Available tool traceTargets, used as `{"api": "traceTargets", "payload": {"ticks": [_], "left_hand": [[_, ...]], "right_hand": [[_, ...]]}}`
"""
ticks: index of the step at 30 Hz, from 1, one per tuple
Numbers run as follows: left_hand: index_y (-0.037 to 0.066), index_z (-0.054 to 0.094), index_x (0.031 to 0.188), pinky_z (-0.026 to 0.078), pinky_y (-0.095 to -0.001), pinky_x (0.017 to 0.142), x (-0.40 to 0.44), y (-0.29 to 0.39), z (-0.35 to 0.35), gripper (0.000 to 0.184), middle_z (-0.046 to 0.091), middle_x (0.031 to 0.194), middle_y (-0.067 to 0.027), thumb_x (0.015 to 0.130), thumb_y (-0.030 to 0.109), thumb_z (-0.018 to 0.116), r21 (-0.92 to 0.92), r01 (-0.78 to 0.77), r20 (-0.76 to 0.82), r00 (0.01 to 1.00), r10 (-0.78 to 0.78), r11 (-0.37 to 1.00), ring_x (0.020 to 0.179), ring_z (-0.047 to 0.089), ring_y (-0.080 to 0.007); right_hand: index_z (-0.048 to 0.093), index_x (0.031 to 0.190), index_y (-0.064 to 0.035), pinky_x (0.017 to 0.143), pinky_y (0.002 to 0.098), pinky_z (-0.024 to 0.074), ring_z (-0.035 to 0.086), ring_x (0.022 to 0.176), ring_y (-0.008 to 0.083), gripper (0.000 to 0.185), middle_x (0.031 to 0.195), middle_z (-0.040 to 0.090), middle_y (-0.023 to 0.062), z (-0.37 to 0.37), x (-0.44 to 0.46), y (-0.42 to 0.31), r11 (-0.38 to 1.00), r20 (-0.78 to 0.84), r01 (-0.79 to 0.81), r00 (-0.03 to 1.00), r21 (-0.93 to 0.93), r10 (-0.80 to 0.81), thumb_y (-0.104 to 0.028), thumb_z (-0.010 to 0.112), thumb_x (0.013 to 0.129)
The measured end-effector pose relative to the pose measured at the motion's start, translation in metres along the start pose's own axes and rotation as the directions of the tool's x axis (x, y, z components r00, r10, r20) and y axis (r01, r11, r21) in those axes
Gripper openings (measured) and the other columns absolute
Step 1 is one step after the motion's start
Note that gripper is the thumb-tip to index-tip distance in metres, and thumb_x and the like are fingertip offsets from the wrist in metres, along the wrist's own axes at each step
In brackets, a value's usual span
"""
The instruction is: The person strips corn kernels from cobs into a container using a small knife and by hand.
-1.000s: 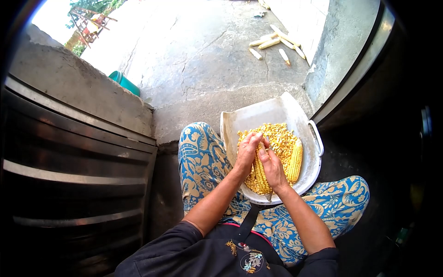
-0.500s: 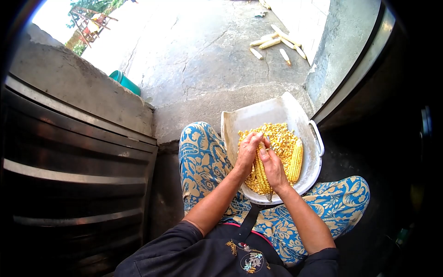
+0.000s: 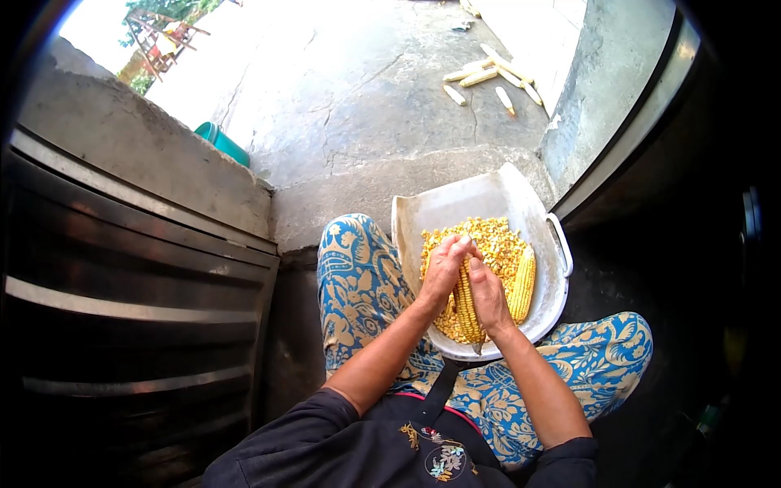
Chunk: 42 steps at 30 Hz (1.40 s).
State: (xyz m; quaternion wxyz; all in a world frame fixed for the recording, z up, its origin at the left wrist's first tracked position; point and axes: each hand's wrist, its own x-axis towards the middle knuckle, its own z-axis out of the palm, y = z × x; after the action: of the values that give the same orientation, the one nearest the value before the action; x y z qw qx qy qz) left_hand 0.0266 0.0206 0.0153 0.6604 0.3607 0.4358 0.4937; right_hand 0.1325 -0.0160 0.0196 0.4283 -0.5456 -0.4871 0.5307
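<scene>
Between my two hands is a yellow corn cob [image 3: 466, 313], its dark pointed end toward my lap and its far end hidden by fingers. My left hand [image 3: 442, 270] is closed around its left side. From the right, my right hand [image 3: 490, 299] presses against the same cob, its fingers meeting the left ones at the top. Under them a whitish plastic basin [image 3: 449, 203] with a cut-away side rests by my lap, holding loose corn kernels [image 3: 488, 236]. A second full corn cob [image 3: 523, 286] lies on the kernels at the right.
Several pale stripped cobs [image 3: 480, 75] lie on the concrete floor ahead, near the right wall. A green bucket [image 3: 221, 145] stands beyond the low wall at left. A dark metal door [image 3: 138, 301] is at my left, and a doorway frame [image 3: 626, 122] rises at right.
My fingers have shifted slightly at the far end of the cob, the right ones drawing closer to the left. The cob stays in the same place over the basin.
</scene>
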Motion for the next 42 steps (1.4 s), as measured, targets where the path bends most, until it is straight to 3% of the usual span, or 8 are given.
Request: {"api": "traceTargets", "payload": {"ticks": [4,8,15,21,24,27,36,42], "left_hand": [[0.006,0.056,0.083,0.041,-0.0225,0.071,0.001,-0.004,0.001,0.026,0.056,0.079,-0.0012,0.091,0.03,0.047,-0.004,-0.006,0.059,0.998,0.006,1.0,0.074,0.049,-0.0082],[0.005,0.057,0.083,0.04,-0.0235,0.072,0.0,-0.006,0.001,0.029,0.056,0.079,-0.0008,0.092,0.03,0.045,0.004,-0.045,0.057,0.997,0.045,0.999,0.075,0.048,-0.0082],[0.004,0.057,0.083,0.039,-0.0249,0.076,0.0,-0.008,0.0,0.031,0.056,0.079,-0.0016,0.093,0.03,0.042,0.065,-0.094,0.089,0.992,0.088,0.993,0.078,0.049,-0.0092],[0.004,0.057,0.084,0.039,-0.0256,0.08,-0.002,-0.007,0.003,0.032,0.057,0.085,-0.0027,0.094,0.03,0.041,0.072,-0.104,0.077,0.992,0.099,0.992,0.082,0.05,-0.0108],[0.004,0.058,0.087,0.039,-0.0265,0.084,-0.003,-0.005,0.007,0.037,0.057,0.087,-0.0038,0.096,0.032,0.036,0.1,-0.183,0.081,0.981,0.175,0.978,0.086,0.05,-0.0121],[0.004,0.061,0.095,0.035,-0.0311,0.095,-0.008,-0.003,0.007,0.053,0.059,0.104,-0.0091,0.098,0.042,0.025,0.092,-0.014,0.106,0.994,0.005,0.996,0.101,0.051,-0.017],[0.002,0.061,0.098,0.031,-0.0328,0.1,-0.002,-0.016,0.005,0.056,0.056,0.114,-0.0126,0.096,0.047,0.028,-0.04,-0.068,0.165,0.983,0.074,0.997,0.109,0.049,-0.0209],[0.0,0.058,0.104,0.041,-0.031,0.093,-0.004,-0.008,0.008,0.058,0.059,0.108,-0.0131,0.096,0.048,0.027,-0.031,-0.01,0.13,0.991,0.014,0.999,0.099,0.055,-0.0191]], "right_hand": [[0.047,0.124,0.0,0.095,0.0294,0.0355,0.049,0.11,0.0192,0.061,0.114,0.054,0.0135,-0.001,0.002,0.004,0.981,0.071,-0.11,0.993,0.161,0.099,-0.048,0.05,0.088],[0.047,0.125,-0.0008,0.096,0.0299,0.035,0.049,0.112,0.0206,0.058,0.117,0.054,0.0137,-0.002,0.0,-0.006,0.999,0.038,0.005,0.999,0.04,-0.006,-0.047,0.047,0.09],[0.048,0.125,-0.001,0.096,0.03,0.0362,0.05,0.113,0.0215,0.058,0.119,0.055,0.0151,-0.008,0.0,-0.002,0.994,0.026,-0.044,0.999,-0.102,0.046,-0.048,0.042,0.092],[0.05,0.122,0.0016,0.091,0.0303,0.0391,0.053,0.107,0.0211,0.062,0.111,0.059,0.0147,-0.006,0.004,0.004,0.995,-0.054,0.058,0.997,0.085,-0.053,-0.052,0.038,0.092],[0.053,0.117,0.0025,0.086,0.0292,0.0412,0.054,0.1,0.0188,0.06,0.103,0.06,0.0133,-0.004,0.0,-0.009,0.987,-0.029,-0.017,0.999,0.162,0.022,-0.051,0.045,0.09],[0.055,0.113,0.0015,0.081,0.0267,0.0426,0.055,0.094,0.0142,0.055,0.097,0.061,0.0097,-0.005,0.001,-0.011,0.981,-0.014,-0.088,0.996,0.172,0.092,-0.045,0.058,0.085],[0.057,0.107,0.0004,0.081,0.0311,0.0438,0.057,0.09,0.0178,0.045,0.093,0.062,0.0126,-0.006,0.005,-0.007,0.998,-0.07,0.039,0.997,0.05,-0.036,-0.04,0.045,0.091],[0.056,0.102,0.0003,0.069,0.0277,0.0436,0.053,0.076,0.0126,0.045,0.083,0.058,0.0056,-0.008,0.004,-0.003,0.992,-0.036,0.04,0.999,0.123,-0.036,-0.041,0.041,0.093]]}}
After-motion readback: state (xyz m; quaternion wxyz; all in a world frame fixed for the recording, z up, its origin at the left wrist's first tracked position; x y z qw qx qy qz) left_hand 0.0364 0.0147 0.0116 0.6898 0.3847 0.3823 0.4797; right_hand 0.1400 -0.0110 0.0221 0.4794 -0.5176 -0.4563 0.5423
